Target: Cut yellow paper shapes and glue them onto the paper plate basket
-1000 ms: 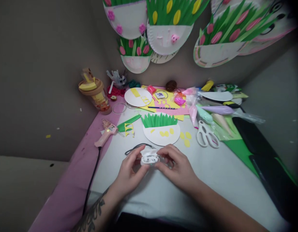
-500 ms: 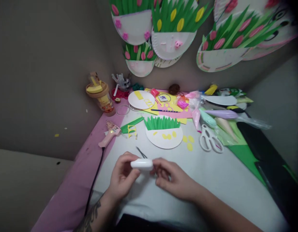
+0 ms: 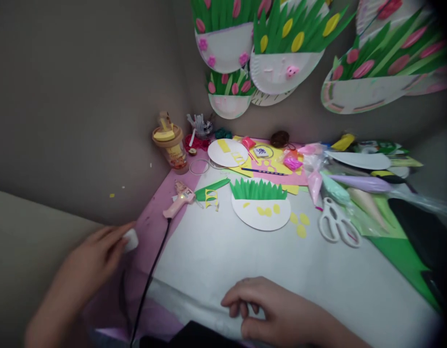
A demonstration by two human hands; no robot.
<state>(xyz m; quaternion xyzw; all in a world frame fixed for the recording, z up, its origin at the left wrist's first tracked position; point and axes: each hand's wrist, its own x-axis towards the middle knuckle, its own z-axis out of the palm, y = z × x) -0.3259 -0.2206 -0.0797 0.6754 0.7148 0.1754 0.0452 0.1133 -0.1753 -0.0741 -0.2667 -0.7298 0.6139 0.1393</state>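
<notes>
My left hand [image 3: 95, 261] is out over the pink left side of the table, its fingers closed on a small, smooth white rounded object [image 3: 131, 240] whose kind I cannot make out. A dark strip [image 3: 124, 295] hangs below that hand; whether it joins the white object is unclear. Over the front of the white table cover, my right hand [image 3: 265, 307] is loosely curled, thumb and fingers apart, holding nothing. Beyond it lies a white paper oval [image 3: 260, 220] with green paper grass [image 3: 258, 190] and yellow paper petals [image 3: 265, 211] on it. More yellow petals [image 3: 300, 224] lie alongside.
A pink glue gun [image 3: 180, 199] with a black cord [image 3: 151, 278] rests at the left. White-handled scissors [image 3: 337, 224] lie right, near filled piping bags [image 3: 357, 183]. A lidded cup [image 3: 171, 147] stands at the back left. Paper-plate baskets [image 3: 287, 70] hang on the wall.
My left hand has moved far left with the white object. My right hand has separated from it and come nearer the front edge. The view has turned slightly left.
</notes>
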